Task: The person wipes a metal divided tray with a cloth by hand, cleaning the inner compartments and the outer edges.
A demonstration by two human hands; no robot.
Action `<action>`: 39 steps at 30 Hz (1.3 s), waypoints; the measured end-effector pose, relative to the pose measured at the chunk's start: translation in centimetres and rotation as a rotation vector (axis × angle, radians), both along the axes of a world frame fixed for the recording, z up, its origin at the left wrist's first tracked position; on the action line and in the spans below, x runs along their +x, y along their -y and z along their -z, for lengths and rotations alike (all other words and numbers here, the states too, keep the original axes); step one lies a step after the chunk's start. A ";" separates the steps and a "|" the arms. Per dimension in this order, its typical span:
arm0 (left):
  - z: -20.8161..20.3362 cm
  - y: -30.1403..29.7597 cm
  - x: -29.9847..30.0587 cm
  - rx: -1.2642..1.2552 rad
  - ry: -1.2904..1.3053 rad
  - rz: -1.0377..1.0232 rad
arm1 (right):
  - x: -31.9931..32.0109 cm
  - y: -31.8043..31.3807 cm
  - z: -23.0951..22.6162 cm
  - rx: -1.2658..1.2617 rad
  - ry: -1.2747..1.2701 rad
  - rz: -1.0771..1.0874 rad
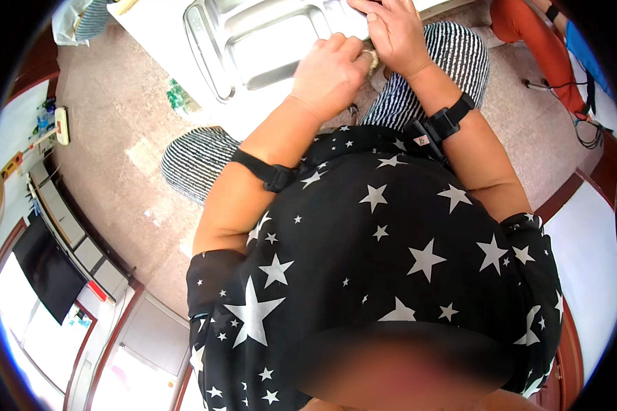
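Observation:
A shiny metal tray with several compartments (221, 51) lies on the white tabletop (161, 31) in front of me. My left hand (332, 74) is over the tray's near right corner, its fingers curled. A small pale yellowish piece (373, 61) shows at the edge of these fingers; its kind is unclear. Close beside it, my right hand (396, 33) has bent fingers that reach over the tray's right side. Whatever lies between the right fingertips is hidden. Both wrists wear black straps.
My knees in striped trousers (452, 58) are under and beside the table edge. A green crinkled item (178, 97) sits by the table's left edge. At the far right is another person's leg in orange-red trousers (538, 48), near dark cables (586, 130). A plastic bag (72, 24) is far left.

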State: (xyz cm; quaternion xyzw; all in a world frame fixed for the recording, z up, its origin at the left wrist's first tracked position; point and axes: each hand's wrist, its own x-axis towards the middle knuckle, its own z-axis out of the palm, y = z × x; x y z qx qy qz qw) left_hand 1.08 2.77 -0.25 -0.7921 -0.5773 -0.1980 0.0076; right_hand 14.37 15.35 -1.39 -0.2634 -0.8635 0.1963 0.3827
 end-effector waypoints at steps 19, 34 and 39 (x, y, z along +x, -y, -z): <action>-0.2 2.8 -1.1 -0.115 0.079 -0.141 | -0.3 0.5 0.2 0.099 0.071 0.020; -0.4 2.8 -0.5 -0.197 0.119 -0.173 | -0.7 0.4 0.8 0.178 0.080 0.025; -0.2 7.3 -4.8 -0.173 0.099 -0.266 | -0.4 0.7 0.4 0.172 0.112 0.032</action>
